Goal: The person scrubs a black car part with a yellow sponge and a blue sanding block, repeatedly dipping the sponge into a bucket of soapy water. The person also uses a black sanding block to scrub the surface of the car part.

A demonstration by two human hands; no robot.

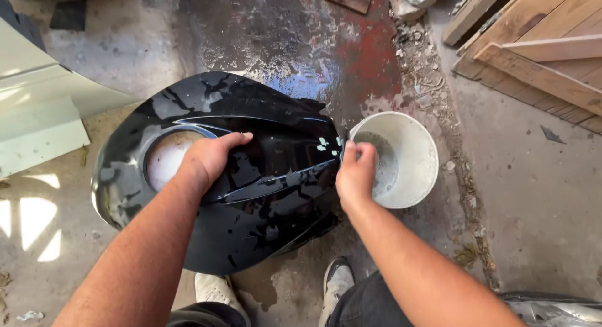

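The left hand [210, 158] lies spread flat on the wet black tank [238, 176] on the floor, steadying it — at its 3 o'clock edge the right hand [356, 173] is curled shut, seemingly on a hidden pad, beside the white bucket [417, 145].

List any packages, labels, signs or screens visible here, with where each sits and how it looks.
None in view: no package, label, sign or screen shows.
Nearest thing to a container: white bucket, round, on the wet floor right of the glossy black tank, holding cloudy water.
Left hand rests on the tank; right hand is at the bucket's rim.
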